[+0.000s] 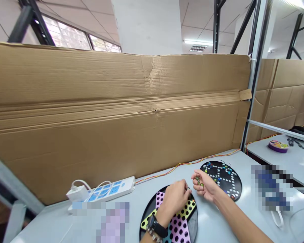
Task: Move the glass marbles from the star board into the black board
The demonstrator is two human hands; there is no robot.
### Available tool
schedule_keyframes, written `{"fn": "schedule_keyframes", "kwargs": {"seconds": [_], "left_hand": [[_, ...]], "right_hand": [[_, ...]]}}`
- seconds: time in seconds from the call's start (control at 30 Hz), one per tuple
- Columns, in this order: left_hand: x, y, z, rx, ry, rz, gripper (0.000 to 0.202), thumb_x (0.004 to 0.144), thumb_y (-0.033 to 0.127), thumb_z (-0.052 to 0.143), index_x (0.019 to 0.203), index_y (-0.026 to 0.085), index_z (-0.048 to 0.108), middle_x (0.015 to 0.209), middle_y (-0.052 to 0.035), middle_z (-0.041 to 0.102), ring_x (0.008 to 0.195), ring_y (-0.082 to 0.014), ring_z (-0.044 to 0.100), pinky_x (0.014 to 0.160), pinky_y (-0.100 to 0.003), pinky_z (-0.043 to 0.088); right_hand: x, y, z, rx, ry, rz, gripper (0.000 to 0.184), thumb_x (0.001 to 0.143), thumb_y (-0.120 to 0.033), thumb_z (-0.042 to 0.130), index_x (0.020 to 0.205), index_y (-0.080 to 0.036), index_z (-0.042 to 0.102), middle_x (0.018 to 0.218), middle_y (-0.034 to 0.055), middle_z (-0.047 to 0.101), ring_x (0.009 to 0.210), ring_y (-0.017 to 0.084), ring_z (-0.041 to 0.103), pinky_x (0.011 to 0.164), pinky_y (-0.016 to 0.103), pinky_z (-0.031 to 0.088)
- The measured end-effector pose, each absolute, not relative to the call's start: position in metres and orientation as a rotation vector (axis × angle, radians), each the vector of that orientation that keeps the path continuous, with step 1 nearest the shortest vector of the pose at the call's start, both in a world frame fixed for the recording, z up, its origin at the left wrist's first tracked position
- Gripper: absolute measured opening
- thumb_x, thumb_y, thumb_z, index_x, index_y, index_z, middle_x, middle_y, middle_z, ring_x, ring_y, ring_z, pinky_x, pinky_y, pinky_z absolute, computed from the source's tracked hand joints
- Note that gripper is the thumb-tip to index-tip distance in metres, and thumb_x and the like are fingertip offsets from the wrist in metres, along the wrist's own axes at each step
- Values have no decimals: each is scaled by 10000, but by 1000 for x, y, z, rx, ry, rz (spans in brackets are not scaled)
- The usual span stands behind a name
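Note:
My left hand (pixel 176 199), wearing a watch (pixel 157 226) and a bead bracelet, is over a round black tray (pixel 143 216). Its fingers are curled together near the tray's upper right rim; what they pinch, if anything, is hidden. In that tray lies a star-shaped game board with pink, yellow and teal arms (pixel 179 229) full of dark round holes, partly covered by my hand and wrist. My right hand (pixel 207 186) is turned palm up to the right, its fingers curled around several greenish marbles (pixel 202 184). Beside it sits a second round black board (pixel 229 184) with white dots and several glass marbles.
A tall cardboard sheet (pixel 116 145) closes off the table's back. At left lies a white power strip (pixel 116 189) with a plugged-in adapter (pixel 77 194); red and yellow wires (pixel 178 165) run along the back. Blurred patches lie at both sides. A purple tape roll (pixel 278 147) rests on the neighbouring table.

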State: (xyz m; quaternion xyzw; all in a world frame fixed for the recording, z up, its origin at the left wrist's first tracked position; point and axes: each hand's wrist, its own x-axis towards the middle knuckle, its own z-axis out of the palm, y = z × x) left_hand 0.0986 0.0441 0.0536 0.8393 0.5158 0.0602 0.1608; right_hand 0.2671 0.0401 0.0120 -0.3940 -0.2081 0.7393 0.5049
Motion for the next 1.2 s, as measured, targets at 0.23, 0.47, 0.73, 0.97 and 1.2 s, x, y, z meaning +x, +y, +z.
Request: {"fn": "schedule_keyframes", "kwargs": {"seconds": [0.23,0.47,0.73,0.97,1.2], "left_hand": [[101,45,63,2330,1355,800,205,1004,345,467,1092,253,628,1091,-32,753,906,-209,701,843,-321,498],[105,39,61,2413,1174,749,256,983,277,471,1144,268,670,1188,-38,740,1040,-227,679,947,-351,506],[95,46,51,2468,1371,192,155,880,285,613,994,251,713,1059,-19,784,1025,-239,707,872,-322,485],[100,44,48,2485,1505,34,271,866,186,573,1100,249,694,1028,-49,791,1015,-261,721,832,-326,465],[97,43,55,2504,1529,-31,259,853,206,600,1092,229,696,1022,-76,780,1013,-282,718,839,-336,466]], "right_hand": [[260,38,11,-934,-511,2003,368,962,-497,548,778,-178,547,555,-62,495,353,13,274,396,132,63],[255,42,8,-831,-354,1977,314,990,-372,519,737,-188,487,485,-97,402,334,11,178,382,137,51],[266,44,10,-820,-299,1821,327,967,-429,552,756,-181,518,526,-87,436,347,11,180,382,162,57],[262,41,11,-838,-329,1835,348,992,-436,504,779,-167,562,531,-77,449,344,13,194,389,167,59],[262,38,15,-861,-365,1873,340,991,-436,497,807,-162,578,554,-63,481,351,12,199,388,162,68]]}}
